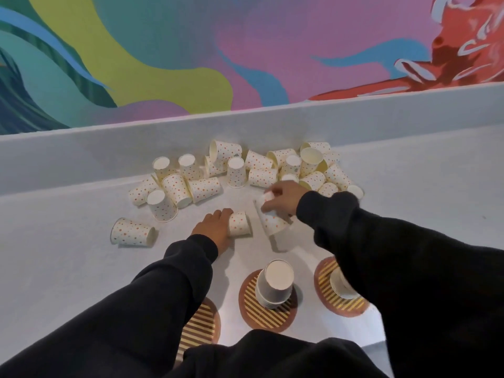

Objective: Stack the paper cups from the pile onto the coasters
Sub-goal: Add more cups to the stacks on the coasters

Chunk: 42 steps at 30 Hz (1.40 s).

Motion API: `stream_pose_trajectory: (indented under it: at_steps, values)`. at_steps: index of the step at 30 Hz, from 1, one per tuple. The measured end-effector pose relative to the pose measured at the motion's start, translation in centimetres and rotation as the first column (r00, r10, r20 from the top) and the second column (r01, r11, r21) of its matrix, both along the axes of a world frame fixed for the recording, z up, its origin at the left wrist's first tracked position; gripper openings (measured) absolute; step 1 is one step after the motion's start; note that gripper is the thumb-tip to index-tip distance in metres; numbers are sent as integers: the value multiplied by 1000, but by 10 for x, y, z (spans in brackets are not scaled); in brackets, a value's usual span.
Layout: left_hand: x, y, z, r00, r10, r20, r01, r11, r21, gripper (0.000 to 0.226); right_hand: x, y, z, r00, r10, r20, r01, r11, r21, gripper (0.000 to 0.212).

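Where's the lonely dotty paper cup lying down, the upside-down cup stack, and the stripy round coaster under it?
Lone dotted paper cup (131,231), head view, its dotted side.
Stack of upside-down paper cups (276,275), head view, top cup's white base.
Round striped coaster (270,317), head view, bare striped front.

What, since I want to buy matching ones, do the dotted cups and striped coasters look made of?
Paper cups: thin paper, matte white with printed orange dots; rolled rims and plain pale insides show it. Coasters: probably wood or bamboo, brown with yellowish stripes and a slight sheen; printed board is possible.
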<state>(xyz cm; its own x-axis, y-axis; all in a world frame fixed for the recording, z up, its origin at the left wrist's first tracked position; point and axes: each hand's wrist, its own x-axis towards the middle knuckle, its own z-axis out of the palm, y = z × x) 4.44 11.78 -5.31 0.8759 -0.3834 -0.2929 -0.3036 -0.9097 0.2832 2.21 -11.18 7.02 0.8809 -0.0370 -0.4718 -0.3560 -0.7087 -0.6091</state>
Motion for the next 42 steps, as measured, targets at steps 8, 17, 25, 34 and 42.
stream_pose_trajectory:
  at_steps: [8, 17, 25, 34, 42]
  values:
    - [-54, 7, 8, 964, 193, -185, -243, 920, -307, 77, -124, -15, 59, 889, -170, 426, -112, 820, 562, 52]
    - [-117, -11, 90, 871, 445, -209, -435, 500, -749, 64, -183, 6, -23, 900, 6, 436, -175, 920, 349, 62]
    - [-170, -10, 172, 940, 340, 30, -156, 505, -849, 41, -189, 1, -58, 948, 9, 319, -136, 916, 376, 69]
    - [-188, -38, 132, 950, 189, 250, -79, 916, -394, 51, -190, -7, -82, 971, -1, 239, -104, 898, 428, 71]
    - [-204, -42, 49, 956, 292, -29, -280, 880, -384, 82, -194, -8, -116, 985, 59, 163, -116, 922, 370, 79]
